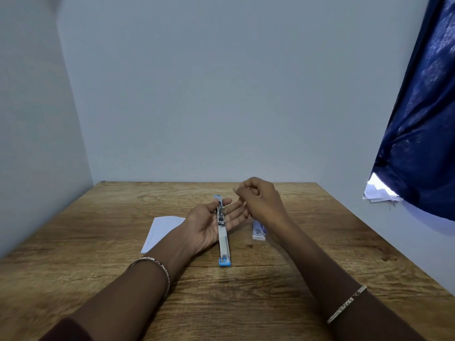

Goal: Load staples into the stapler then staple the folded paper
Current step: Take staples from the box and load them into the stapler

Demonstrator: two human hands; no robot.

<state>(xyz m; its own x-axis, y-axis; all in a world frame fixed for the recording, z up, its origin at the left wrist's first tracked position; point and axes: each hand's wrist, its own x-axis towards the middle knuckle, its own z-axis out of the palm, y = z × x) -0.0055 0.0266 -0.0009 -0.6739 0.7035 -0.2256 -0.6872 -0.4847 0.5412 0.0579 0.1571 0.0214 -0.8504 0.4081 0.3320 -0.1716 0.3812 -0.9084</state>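
A blue and silver stapler (223,239) lies swung fully open in a long line, its near blue end resting on the wooden table (283,257). My left hand (209,222) lies palm up under its far half, thumb against the metal channel. Just right of it and slightly above, my right hand (261,200) hovers with fingertips pinched together; whether a staple strip sits between them is too small to tell. A small white staple box (259,231) stands on the table under my right wrist. The folded white paper (160,232) lies flat to the left, partly hidden by my left wrist.
Pale walls close the table at the back and left. A dark blue curtain (423,134) hangs at the right, with loose white papers (380,193) under its lower edge. Both wrists wear thin bracelets.
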